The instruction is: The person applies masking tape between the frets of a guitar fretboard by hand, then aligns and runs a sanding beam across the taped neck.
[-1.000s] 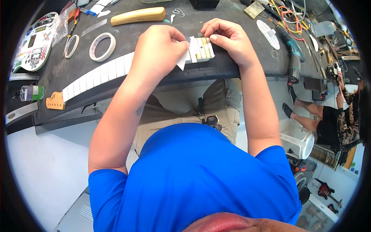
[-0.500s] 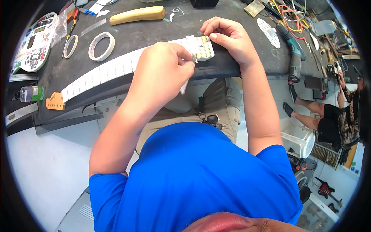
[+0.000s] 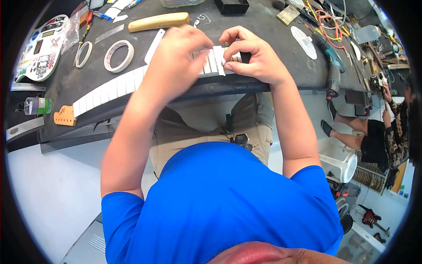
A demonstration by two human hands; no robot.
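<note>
A guitar neck (image 3: 107, 90) lies along the bench's near edge, its fretboard covered with white tape between the frets. Its wooden headstock (image 3: 65, 115) points left. My left hand (image 3: 178, 55) is over the neck, smeared by motion, fingers curled. From behind it sticks out a slim white-handled tool (image 3: 154, 46), its working end hidden. My right hand (image 3: 250, 55) is at the body end of the neck. Its thumb and fingers pinch the edge of a white tape strip (image 3: 219, 60) lying across the fretboard.
Two tape rolls (image 3: 118, 56) and a wooden block (image 3: 159, 21) lie beyond the neck. A white guitar body (image 3: 40, 50) is at far left. To the right are a perforated white plate (image 3: 303, 42), a cordless driver (image 3: 334, 68) and tangled cables. Another person (image 3: 378, 134) stands at right.
My left hand has moved up and left, and the white-handled tool has swung from below the hand to its far side. My right hand has come left and down onto the tape strip.
</note>
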